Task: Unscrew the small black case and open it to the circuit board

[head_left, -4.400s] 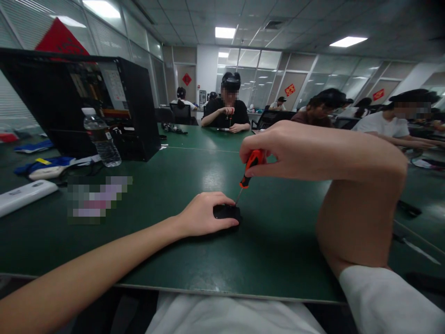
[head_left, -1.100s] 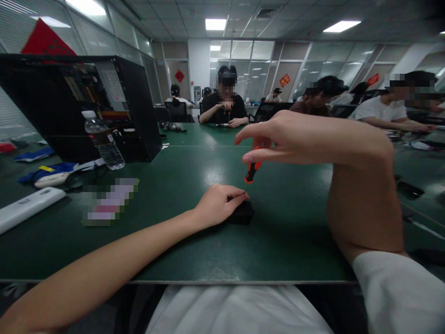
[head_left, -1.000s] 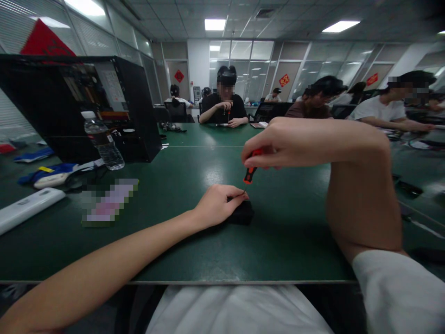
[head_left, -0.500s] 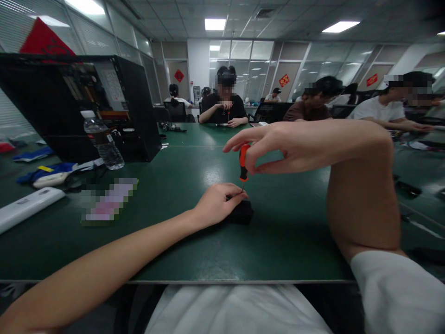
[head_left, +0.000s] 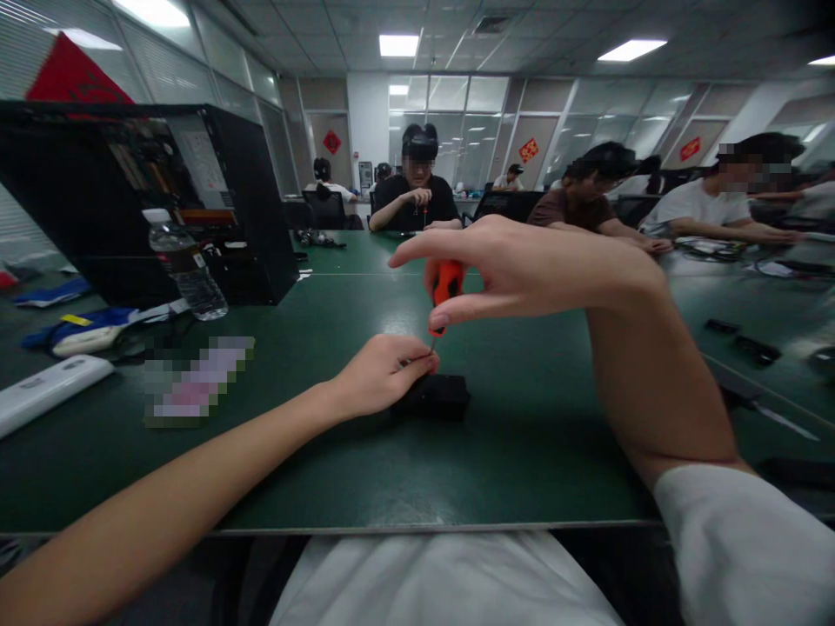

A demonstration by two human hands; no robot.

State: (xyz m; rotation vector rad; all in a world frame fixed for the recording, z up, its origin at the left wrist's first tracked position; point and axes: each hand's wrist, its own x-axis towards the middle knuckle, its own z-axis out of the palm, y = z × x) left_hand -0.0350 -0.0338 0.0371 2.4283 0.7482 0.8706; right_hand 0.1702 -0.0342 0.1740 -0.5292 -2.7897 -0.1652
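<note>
My right hand [head_left: 502, 269] holds a screwdriver [head_left: 449, 283] with an orange and black handle, its thumb and curled fingers on the handle and the index finger stretched out. The screwdriver leans, its thin shaft running down to the fingertips of my left hand [head_left: 375, 374]. Those fingertips are pinched together at the lower end of the shaft; what lies between them is too small to make out. Just below and beside them a black oblong block [head_left: 447, 397] lies on the green table [head_left: 522, 469], its left part behind my left hand.
To the left are a phone-like slab [head_left: 202, 378], a white bar-shaped device [head_left: 52, 391], a water bottle [head_left: 189, 269] and an open black computer case [head_left: 248, 200]. Small black parts [head_left: 753, 348] lie at the right. A person [head_left: 417, 191] sits across the table.
Both hands and the screwdriver have shifted left relative to the block. The screwdriver leans more, and my right fingers have rolled around its handle.
</note>
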